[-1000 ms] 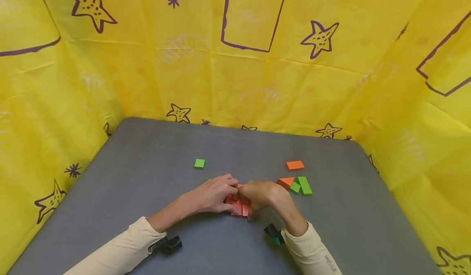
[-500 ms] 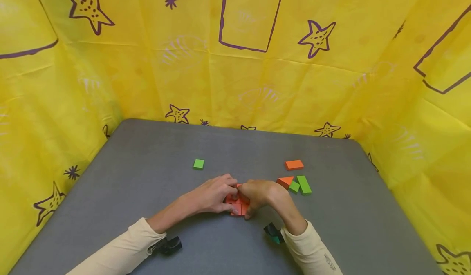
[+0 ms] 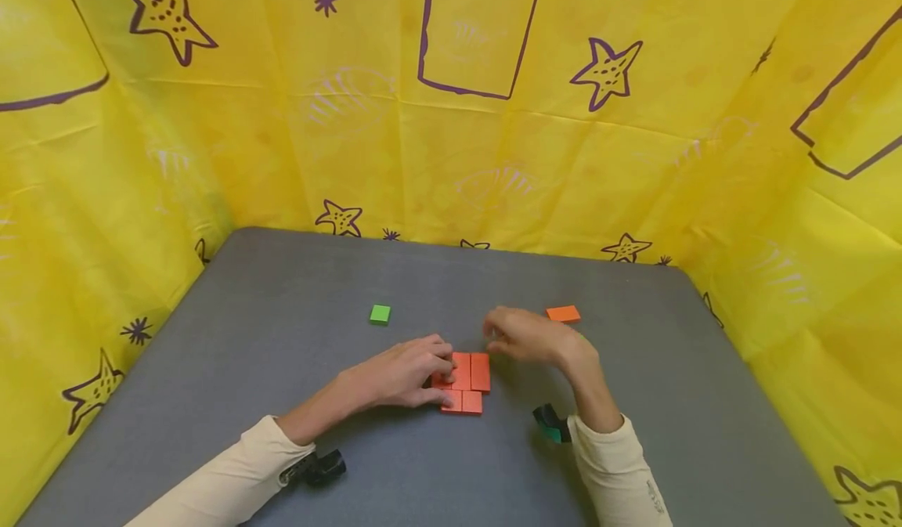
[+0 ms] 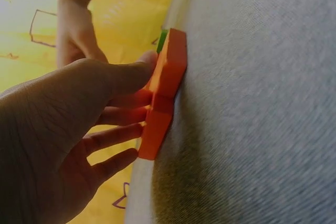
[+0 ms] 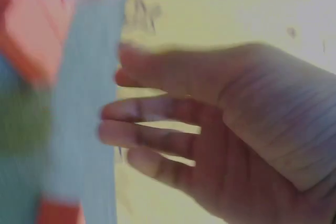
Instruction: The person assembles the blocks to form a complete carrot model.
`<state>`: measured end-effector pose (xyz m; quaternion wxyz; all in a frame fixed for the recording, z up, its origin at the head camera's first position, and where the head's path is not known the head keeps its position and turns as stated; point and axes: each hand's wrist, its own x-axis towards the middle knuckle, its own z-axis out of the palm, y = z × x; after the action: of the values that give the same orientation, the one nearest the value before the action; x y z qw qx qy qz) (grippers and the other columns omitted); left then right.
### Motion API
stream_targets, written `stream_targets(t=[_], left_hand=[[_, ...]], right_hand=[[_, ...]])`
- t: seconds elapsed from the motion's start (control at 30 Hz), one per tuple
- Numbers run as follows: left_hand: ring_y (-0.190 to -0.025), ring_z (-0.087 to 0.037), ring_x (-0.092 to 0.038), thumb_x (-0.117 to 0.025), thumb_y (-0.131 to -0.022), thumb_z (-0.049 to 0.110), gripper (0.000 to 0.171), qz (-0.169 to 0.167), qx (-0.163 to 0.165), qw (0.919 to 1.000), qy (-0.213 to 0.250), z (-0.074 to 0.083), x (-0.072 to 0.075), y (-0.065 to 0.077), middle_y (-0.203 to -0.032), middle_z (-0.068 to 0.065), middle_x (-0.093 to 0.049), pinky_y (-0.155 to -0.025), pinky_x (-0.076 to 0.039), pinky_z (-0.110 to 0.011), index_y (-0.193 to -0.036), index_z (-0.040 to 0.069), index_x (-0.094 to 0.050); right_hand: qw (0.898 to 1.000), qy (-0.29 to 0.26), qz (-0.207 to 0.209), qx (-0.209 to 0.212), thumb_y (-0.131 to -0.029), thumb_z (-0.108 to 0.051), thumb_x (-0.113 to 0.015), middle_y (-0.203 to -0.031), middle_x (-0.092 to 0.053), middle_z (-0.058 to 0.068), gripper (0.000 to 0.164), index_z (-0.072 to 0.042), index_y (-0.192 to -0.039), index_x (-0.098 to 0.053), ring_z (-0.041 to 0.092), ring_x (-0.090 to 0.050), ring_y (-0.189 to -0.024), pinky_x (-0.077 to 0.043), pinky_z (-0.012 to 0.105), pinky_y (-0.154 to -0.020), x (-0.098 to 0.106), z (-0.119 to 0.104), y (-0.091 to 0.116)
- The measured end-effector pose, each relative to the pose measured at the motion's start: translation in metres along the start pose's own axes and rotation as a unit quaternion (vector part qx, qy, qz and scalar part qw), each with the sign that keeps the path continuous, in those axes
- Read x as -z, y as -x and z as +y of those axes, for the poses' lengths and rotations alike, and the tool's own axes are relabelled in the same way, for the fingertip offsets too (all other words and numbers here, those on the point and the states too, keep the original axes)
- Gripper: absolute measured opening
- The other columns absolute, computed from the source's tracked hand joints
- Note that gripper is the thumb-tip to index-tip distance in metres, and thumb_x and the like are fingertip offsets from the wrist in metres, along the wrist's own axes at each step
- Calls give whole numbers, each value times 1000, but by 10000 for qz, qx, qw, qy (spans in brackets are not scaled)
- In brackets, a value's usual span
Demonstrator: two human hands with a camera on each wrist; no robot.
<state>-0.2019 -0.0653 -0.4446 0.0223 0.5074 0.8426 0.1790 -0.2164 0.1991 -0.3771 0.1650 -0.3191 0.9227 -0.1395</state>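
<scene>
Several flat orange-red blocks (image 3: pixel 480 372) lie pressed together on the grey table, longer ones behind and two smaller ones in front. My left hand (image 3: pixel 416 374) rests its fingertips and thumb on the left side of this group. In the left wrist view its fingers are fairly straight against the side of the orange blocks (image 4: pixel 173 59). My right hand (image 3: pixel 532 335) is in the air, just behind and right of the group, fingers loosely bent. The right wrist view shows nothing between the fingers and thumb of the right hand (image 5: pixel 210 124).
A green block (image 3: pixel 380 314) lies at the back left of the grey table (image 3: pixel 310 276). At the back right is a loose orange block (image 3: pixel 563 313). My right hand and wrist cover the place where other blocks lay. Yellow cloth (image 3: pixel 395 143) surrounds the table's back and sides.
My right hand has let go of the orange blocks and moved up and to the right, uncovering them. It now hides the triangle and two green blocks. My left hand has barely moved.
</scene>
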Motion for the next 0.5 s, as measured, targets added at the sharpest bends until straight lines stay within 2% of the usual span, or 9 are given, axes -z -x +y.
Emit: stream_targets(t=[0.1,0.2,0.3,0.37,0.5], left_hand=[[-106,-9,-55,-76,-96,41,24,-176,36,9998,44,0,3,2,-103,7,-63,-90,-54,-23,-105,18,-78],[-110,-11,-57,-76,-96,39,26,-249,-26,9997,16,1,6,3,-108,5,-67,-94,-55,-25,-109,17,-79],[-113,-12,-59,-75,-97,37,27,-265,-137,9995,-39,2,6,3,-112,3,-69,-98,-56,-27,-112,15,-79],[-116,-13,-60,-74,-98,37,28,-266,-178,9995,-68,3,7,3,-117,1,-70,-101,-55,-28,-115,15,-79],[-125,-15,-60,-72,-99,39,35,-316,-78,9994,-151,5,8,3,-131,0,-69,-106,-54,-31,-126,16,-76]], right_hand=[[9960,227,609,-620,-102,-2,-59,-122,-65,17,24,3,-125,-66,33,-64,-113,-55,49,-101,7,33,15],[9896,490,688,-1166,-96,9,-57,-128,-64,22,33,7,-128,-66,41,-62,-119,-53,54,-105,7,64,30],[9885,540,538,-1310,-93,10,-60,-123,-64,26,32,10,-124,-68,42,-64,-111,-54,55,-101,5,86,41],[9882,404,494,-1395,-94,5,-63,-118,-64,26,26,11,-119,-70,39,-64,-102,-55,54,-96,4,95,47],[9827,286,665,-1703,-96,-6,-68,-112,-66,24,26,10,-117,-70,37,-62,-97,-54,56,-93,4,105,54]])
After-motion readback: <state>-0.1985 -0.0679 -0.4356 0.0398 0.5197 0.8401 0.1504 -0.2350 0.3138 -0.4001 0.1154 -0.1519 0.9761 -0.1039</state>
